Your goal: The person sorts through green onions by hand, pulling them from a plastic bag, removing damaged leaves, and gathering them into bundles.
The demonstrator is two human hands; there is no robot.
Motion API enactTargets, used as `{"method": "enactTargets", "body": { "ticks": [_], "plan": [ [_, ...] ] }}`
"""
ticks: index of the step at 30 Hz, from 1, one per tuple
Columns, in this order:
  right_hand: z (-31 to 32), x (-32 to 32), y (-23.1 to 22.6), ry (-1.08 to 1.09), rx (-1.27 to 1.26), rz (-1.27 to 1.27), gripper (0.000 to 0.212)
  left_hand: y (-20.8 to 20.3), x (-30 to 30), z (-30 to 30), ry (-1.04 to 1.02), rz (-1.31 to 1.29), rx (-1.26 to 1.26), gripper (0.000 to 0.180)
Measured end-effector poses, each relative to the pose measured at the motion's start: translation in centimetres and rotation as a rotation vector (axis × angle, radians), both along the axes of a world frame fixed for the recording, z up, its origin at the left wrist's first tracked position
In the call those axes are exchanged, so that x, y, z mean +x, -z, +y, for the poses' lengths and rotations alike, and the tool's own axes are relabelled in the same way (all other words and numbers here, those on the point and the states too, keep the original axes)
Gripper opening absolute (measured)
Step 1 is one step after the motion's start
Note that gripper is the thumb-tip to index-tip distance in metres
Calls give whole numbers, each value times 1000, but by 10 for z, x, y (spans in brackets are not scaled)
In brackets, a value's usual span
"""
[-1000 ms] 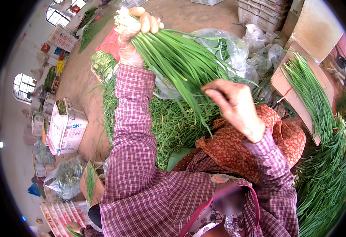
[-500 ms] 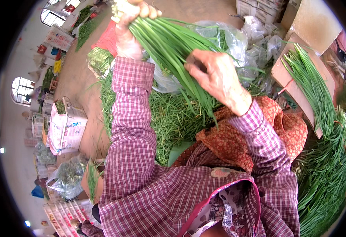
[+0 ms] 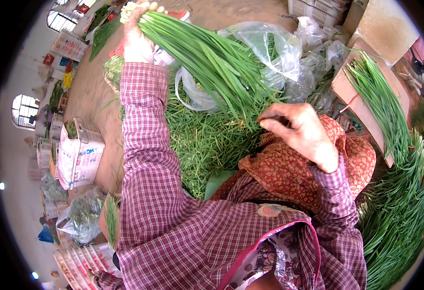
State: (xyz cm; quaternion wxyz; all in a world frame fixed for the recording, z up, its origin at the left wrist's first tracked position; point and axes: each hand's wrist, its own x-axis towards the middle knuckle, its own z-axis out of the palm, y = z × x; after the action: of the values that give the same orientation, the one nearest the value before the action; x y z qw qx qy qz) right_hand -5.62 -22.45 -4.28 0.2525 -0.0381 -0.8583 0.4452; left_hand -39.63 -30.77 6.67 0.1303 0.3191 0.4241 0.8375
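At the upper left, my left hand [image 3: 137,36] is wrapped round the pale stem end of a bunch of garlic chives [image 3: 202,53]. The long green leaves slant down to the right from it. My right hand [image 3: 306,133] hangs apart from the leaf tips, thumb and fingers curled in a pinch; anything between them is too small to make out. Below the bunch lies a thick heap of loose green leaves [image 3: 197,150]. An orange-red flowered cloth [image 3: 284,174] covers my lap under the right hand.
Clear plastic bags [image 3: 287,48] lie beyond the heap. On the right, chives [image 3: 376,96] rest on a board [image 3: 345,87], with a large pile of chives [image 3: 398,217] below. A white carton [image 3: 84,157] and a bagged bundle of greens [image 3: 86,212] stand at left.
My left hand has moved slightly left with the bunch. The right hand has come away from the leaves, down and to the right. The leaf tips now fan out over the heap.
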Motion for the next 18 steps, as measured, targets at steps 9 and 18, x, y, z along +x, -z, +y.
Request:
{"method": "enactTargets", "body": {
  "ticks": [9, 18],
  "plan": [
    [-16, -31, 56, 309, 150, -148, 32, 0, -34, -4, 143, -57, -52, 34],
    [-17, -61, 37, 348, 44, 26, 28, 6, -36, -1, 168, -64, -28, 31]
  ]
}}
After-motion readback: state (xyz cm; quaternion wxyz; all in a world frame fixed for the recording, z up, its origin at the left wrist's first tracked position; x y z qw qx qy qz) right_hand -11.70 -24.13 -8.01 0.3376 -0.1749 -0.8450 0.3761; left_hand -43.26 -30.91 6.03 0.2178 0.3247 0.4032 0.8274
